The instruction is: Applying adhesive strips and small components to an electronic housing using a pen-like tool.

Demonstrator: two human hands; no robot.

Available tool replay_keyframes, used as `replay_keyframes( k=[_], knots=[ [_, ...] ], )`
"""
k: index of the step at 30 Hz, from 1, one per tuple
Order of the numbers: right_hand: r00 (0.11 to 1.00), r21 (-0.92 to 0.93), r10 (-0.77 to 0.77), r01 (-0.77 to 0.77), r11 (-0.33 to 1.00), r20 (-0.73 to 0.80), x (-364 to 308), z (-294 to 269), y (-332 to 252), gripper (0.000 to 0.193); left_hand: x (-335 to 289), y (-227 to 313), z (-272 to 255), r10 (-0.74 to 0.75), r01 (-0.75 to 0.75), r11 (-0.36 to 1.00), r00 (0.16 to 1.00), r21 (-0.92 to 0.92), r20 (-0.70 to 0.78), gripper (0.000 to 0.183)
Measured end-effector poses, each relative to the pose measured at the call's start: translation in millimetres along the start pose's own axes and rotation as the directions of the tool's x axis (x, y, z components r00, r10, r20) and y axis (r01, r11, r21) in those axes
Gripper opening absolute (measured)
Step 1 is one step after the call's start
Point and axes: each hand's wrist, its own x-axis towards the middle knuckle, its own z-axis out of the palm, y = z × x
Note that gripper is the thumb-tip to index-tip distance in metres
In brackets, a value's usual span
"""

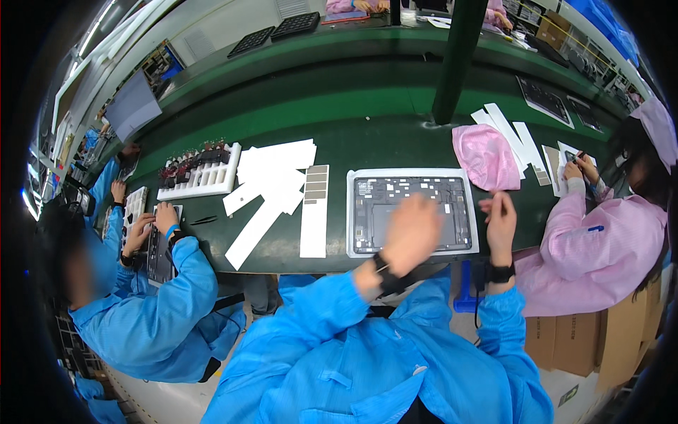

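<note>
A dark tablet housing (374, 219) with small white pieces on its inner face lies flat in front of me, in a white tray (350, 249). My left hand (413, 233) is over the middle of the housing, smeared by motion, so its fingers cannot be read. Just off the tray's right edge, my right hand (500, 215) is raised with its fingertips drawn together; anything between them is too small to make out. To the left of the tray lies a white strip (314, 230) with grey-brown rectangular stickers.
White sheets (275, 177) lie heaped left of the strip, near a white foam rack (219, 185) of small parts and tweezers (204, 220). A pink cloth cap (486, 157) touches the tray's upper right. A green post (455, 63) stands behind. Co-workers sit on both sides.
</note>
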Motion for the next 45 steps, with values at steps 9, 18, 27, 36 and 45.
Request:
replay_keyframes(
  k=[9,18,27,36,45],
  knots=[
    [0.928,-0.397,-0.318,0.370,0.840,0.192,-31.8,15.2,-11.5,0.015,-39.0,-90.3,-23.1,-0.485,0.503,0.831,0.864,0.237,-0.133,0.028],
    [0.921,-0.398,-0.343,0.388,0.831,0.182,-38.4,17.5,-10.3,0.010,-21.1,-73.8,-55.6,-0.644,0.500,0.633,0.764,-0.591,-0.043,0.033],
    [0.891,-0.462,-0.397,0.454,0.762,0.220,-39.8,11.1,-13.8,0.006,73.0,-132.4,-140.3,-0.242,0.083,0.922,0.886,-0.378,-0.396,0.027],
    [0.916,-0.471,-0.350,0.400,0.786,0.195,-39.8,14.6,-13.9,0.006,261.9,-320.9,-160.2,-0.452,0.172,0.726,0.850,-0.666,-0.272,0.036],
    [0.942,-0.492,-0.292,0.335,0.803,0.164,-36.0,14.9,-9.5,0.007,286.4,-465.4,-83.6,-0.420,0.372,0.905,0.860,-0.207,-0.291,0.039]
  ],
)
